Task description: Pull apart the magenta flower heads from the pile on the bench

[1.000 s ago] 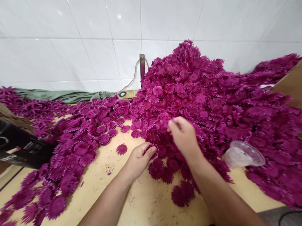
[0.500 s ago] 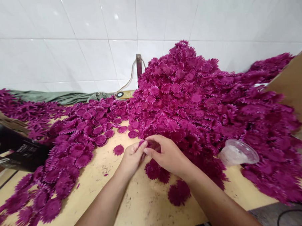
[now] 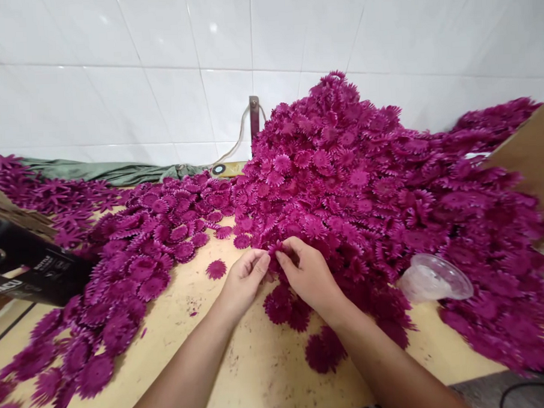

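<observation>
**Magenta flower stock, bench view**

Bench (image 3: 261, 373): pale wood, carrying everything listed.
Heap (image 3: 365, 182): magenta fabric flowers, piled high.
Loose spread (image 3: 139, 264): the same flowers, left of the heap.
Black box (image 3: 35, 268): far left of the heap.
Clear plastic cup (image 3: 435, 278): at the heap's near right foot.
Left hand (image 3: 243, 280) and right hand (image 3: 306, 274): at the heap's near edge, fingertips together, pinching a single flower (image 3: 275, 248) between them.
</observation>
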The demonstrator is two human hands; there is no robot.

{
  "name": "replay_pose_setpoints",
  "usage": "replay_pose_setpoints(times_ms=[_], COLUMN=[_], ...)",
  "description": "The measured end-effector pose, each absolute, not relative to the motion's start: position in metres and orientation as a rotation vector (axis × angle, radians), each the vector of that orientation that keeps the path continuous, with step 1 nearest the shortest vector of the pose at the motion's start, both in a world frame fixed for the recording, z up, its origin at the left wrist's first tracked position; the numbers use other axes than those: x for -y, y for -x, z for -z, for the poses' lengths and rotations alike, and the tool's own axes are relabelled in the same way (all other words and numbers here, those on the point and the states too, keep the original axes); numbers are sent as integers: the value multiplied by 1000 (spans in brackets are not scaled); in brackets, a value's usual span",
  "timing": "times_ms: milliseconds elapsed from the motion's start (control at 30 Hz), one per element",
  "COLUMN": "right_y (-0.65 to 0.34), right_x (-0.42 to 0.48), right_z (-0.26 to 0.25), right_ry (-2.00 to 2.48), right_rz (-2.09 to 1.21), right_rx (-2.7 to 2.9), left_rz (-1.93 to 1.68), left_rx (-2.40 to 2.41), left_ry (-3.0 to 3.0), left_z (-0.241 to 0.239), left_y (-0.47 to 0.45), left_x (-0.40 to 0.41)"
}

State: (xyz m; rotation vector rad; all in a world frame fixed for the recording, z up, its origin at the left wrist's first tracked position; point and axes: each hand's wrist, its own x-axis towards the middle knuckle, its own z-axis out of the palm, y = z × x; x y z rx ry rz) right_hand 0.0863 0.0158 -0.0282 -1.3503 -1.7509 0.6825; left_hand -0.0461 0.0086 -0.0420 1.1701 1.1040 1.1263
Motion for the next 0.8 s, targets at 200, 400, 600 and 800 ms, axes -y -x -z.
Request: replay_pose_setpoints(times_ms=[200, 400, 600, 800], right_y=[-81, -105, -134, -128], right_x=[-9, -31, -45, -38], right_z=[28, 12, -1, 12], right_ry=[1365, 1234, 1225, 1333], right_rz=[-481, -762, -701, -558], right_rx=[1832, 1319, 1056, 1308], left_rz=[-1095, -1088, -1071, -1104], left_rx=[-1062, -1170, -1241, -1287], left_ry=[-1086, -1103, -1174, -1199], left_z=[44, 48, 50, 49], left_y=[45, 43, 44, 46], left_x=[-10, -12, -11, -12])
